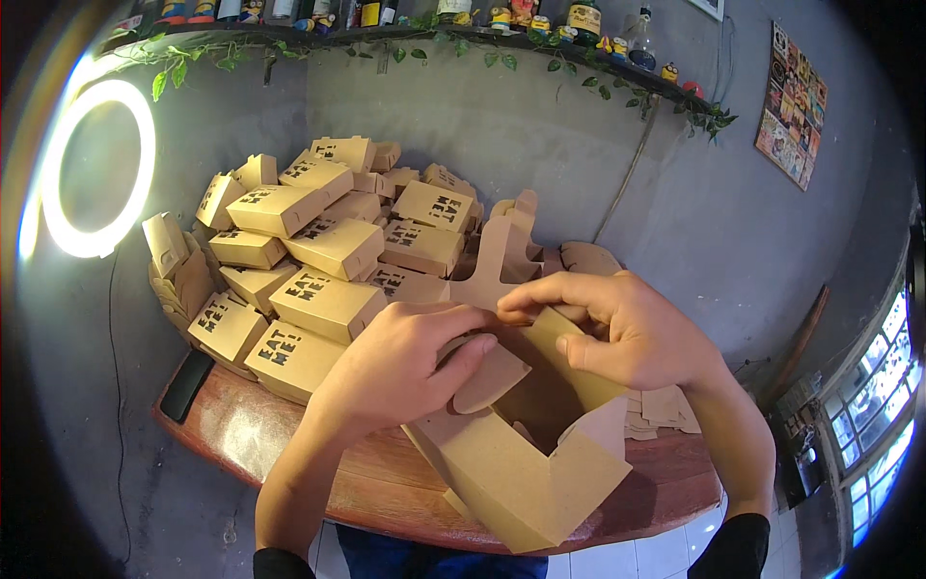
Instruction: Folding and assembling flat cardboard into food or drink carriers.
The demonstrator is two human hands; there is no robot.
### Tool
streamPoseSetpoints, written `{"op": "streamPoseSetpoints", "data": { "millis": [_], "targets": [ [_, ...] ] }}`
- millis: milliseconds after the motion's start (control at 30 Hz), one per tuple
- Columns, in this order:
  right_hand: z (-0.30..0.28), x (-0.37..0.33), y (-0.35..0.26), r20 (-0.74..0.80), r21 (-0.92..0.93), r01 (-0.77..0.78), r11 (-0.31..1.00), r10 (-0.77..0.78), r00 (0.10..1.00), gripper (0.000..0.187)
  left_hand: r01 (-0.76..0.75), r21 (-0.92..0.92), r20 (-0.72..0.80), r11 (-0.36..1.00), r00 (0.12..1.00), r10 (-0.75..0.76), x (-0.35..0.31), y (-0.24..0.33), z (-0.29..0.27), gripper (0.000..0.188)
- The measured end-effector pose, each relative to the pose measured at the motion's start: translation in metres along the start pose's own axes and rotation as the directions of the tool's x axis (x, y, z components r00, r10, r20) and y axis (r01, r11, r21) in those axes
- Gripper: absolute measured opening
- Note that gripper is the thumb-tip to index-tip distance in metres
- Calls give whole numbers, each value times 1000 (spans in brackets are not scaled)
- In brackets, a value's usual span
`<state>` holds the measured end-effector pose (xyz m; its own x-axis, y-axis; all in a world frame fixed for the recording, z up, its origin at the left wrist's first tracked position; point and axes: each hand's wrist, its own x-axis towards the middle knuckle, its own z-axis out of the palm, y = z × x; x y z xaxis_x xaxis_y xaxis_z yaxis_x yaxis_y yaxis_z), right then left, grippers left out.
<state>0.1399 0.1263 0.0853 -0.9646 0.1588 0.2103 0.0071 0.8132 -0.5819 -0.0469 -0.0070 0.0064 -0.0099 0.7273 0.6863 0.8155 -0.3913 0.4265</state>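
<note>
A brown cardboard box (511,478), partly folded with its top uncovered, is tilted over the front of the wooden table. My left hand (410,362) pinches a flap at the box's left side between thumb and fingers. On the far right side, my right hand (627,333) grips the upright wall, thumb inside and fingers over the edge. The fingertips of both hands come close together at the far edge. Behind them stand unfolded cardboard blanks (497,253) with cut tabs. Part of the box's far side is hidden by my hands.
A tall pile of folded brown boxes (333,246) with black print fills the table's left and back. A dark phone (185,386) lies at the left edge of the table (386,482). Flat cardboard pieces (661,413) lie at right. A ring light (145,169) glows at left.
</note>
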Motion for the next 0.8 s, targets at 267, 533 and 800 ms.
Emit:
{"op": "streamPoseSetpoints", "data": {
  "millis": [267, 533, 800],
  "targets": [
    [0, 8, 25, -55, 44, -65, 997, 68, 996, 41, 293, 127, 201, 948, 928, -313, 4, 23, -14, 49],
    [-1, 6, -2, 83, -22, -7, 1000, 8, 997, 47, 233, 49, 103, 971, 966, -237, -3, 5, -4, 49],
    [51, -26, -7, 311, -448, 236, 862, -97, 945, 91, 344, -469, 139, 813, 938, -317, -5, -14, -14, 33]
  ]
}}
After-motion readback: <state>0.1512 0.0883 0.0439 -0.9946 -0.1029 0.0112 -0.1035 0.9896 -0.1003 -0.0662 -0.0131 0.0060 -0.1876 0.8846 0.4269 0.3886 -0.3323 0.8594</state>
